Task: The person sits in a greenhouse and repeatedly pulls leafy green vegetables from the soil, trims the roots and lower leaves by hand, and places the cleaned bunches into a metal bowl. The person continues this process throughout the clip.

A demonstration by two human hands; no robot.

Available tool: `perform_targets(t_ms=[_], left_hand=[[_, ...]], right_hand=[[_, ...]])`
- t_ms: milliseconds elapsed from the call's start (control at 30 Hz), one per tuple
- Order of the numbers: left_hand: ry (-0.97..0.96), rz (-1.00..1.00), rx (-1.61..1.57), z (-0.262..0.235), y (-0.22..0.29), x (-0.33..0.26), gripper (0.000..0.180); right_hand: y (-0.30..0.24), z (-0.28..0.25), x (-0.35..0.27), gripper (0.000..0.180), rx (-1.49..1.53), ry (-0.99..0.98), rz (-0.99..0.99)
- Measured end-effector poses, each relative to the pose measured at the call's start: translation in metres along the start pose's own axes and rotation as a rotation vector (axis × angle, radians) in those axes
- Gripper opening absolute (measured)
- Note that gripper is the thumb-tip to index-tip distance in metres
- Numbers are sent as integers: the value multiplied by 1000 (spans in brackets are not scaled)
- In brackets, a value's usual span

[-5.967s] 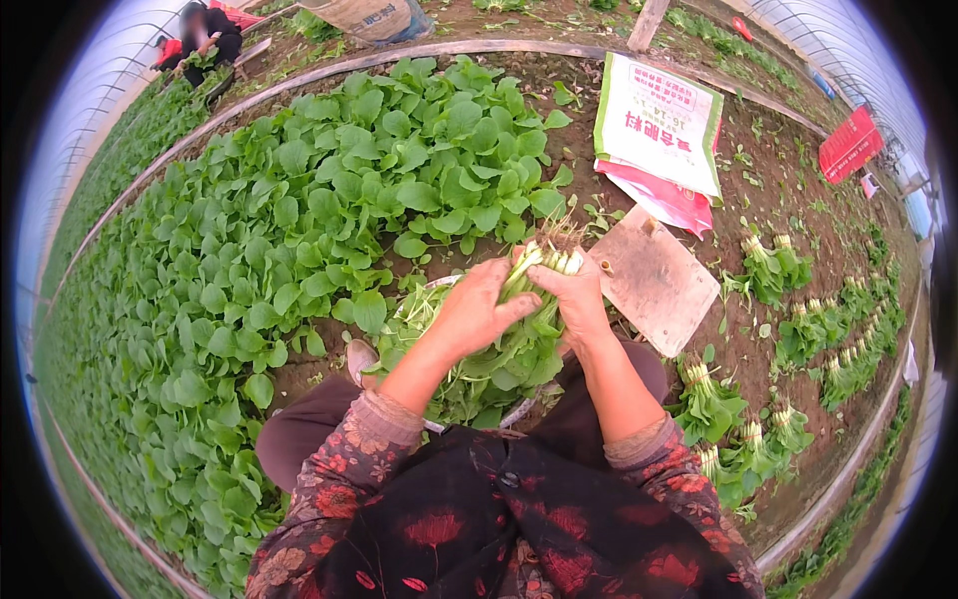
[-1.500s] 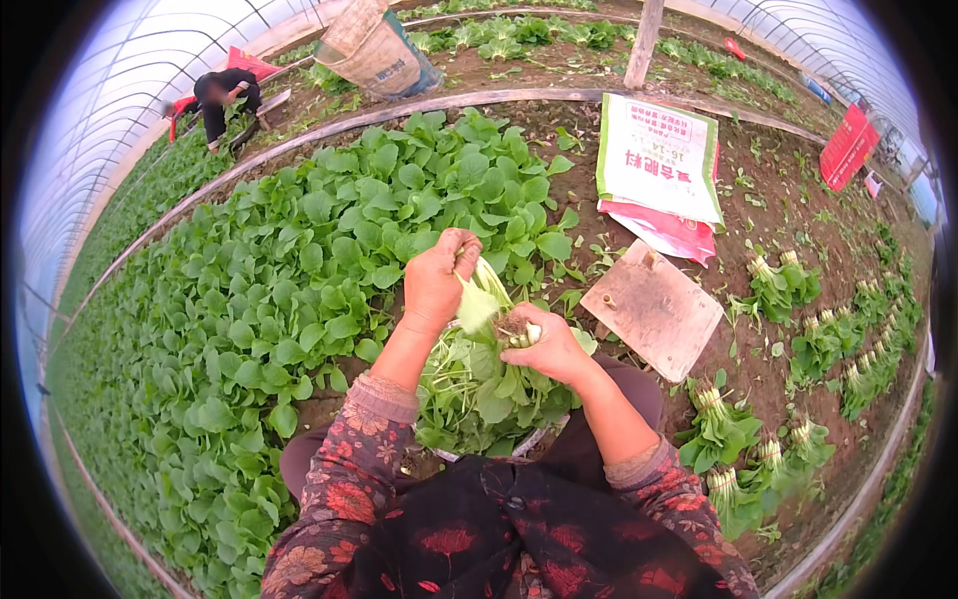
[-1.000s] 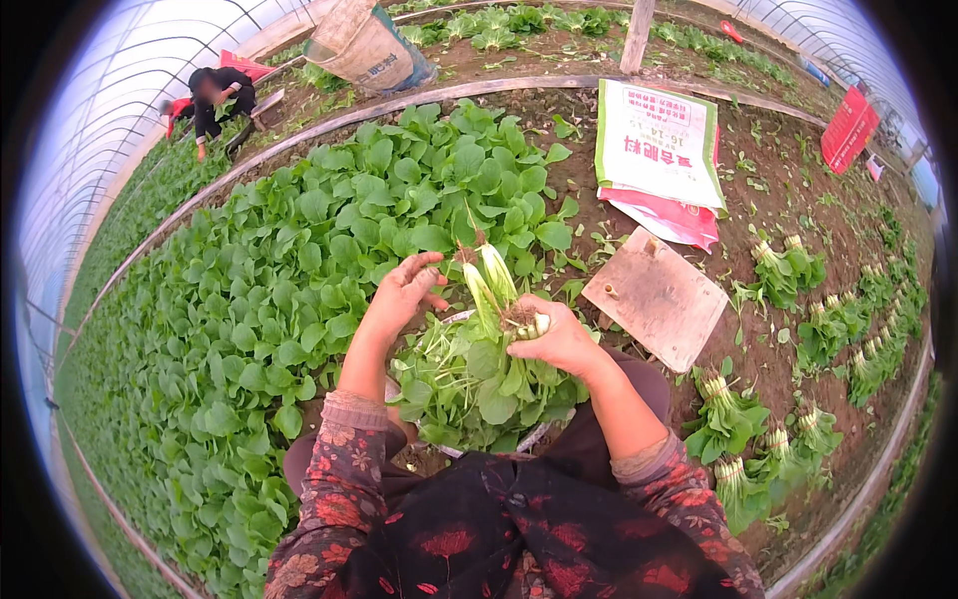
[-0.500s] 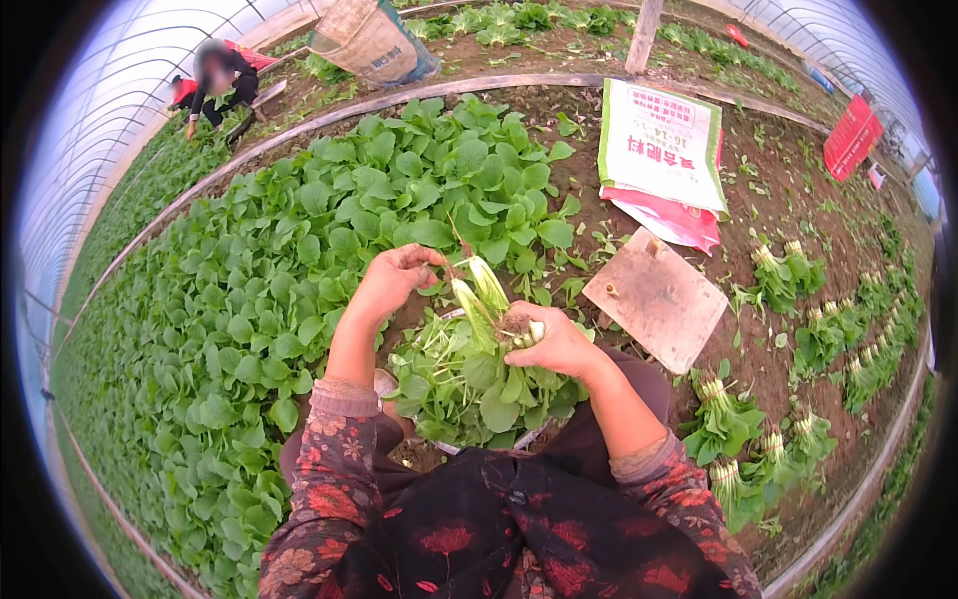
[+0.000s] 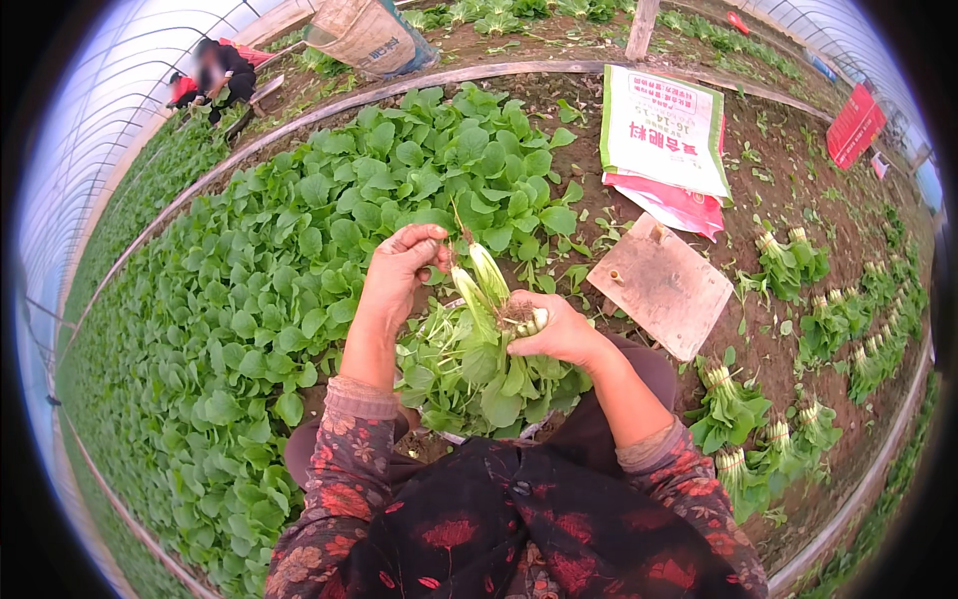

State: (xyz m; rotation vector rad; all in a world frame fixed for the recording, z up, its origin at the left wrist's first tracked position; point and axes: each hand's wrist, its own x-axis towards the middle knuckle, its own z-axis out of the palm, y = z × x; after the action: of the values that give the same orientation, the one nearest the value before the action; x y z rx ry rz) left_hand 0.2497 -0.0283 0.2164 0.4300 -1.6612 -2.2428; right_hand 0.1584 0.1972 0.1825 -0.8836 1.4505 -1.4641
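Observation:
My right hand (image 5: 559, 330) is closed around a bunch of leafy greens (image 5: 496, 374). Pale stem ends and soil-covered roots poke out by its thumb. Two thicker plants in the bunch (image 5: 487, 275) point up and away, with thin brown roots at their tips. Close beside those roots is my left hand (image 5: 407, 262), fingers curled into a pinch; whatever is between them is too small to make out. More loose greens (image 5: 424, 349) lie below the hands, over my lap, partly hiding a pale container rim.
Dense greens (image 5: 249, 299) grow on the left. To the right are a wooden board (image 5: 661, 290), a white and pink sack (image 5: 667, 135) and several tied bunches (image 5: 730, 409) on soil. A tall bucket-like sack (image 5: 369, 40) stands behind; another person (image 5: 228, 75) crouches far left.
My left hand's fingers have curled in more tightly and moved slightly up beside the root tips. My right hand keeps its hold on the bunch. The whole view has shifted a little.

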Motion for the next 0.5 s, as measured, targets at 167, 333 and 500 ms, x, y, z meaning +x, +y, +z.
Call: perform_targets(t_ms=[167, 333, 500], left_hand=[[-304, -106, -66, -3, -17, -13, 59], [-313, -58, -282, 39, -28, -15, 57], [-65, 71, 86, 38, -1, -12, 43]], right_hand=[[-3, -1, -4, 47, 271, -11, -19], [-1, -7, -5, 59, 342, -34, 11], [-13, -11, -9, 58, 450, 62, -59]])
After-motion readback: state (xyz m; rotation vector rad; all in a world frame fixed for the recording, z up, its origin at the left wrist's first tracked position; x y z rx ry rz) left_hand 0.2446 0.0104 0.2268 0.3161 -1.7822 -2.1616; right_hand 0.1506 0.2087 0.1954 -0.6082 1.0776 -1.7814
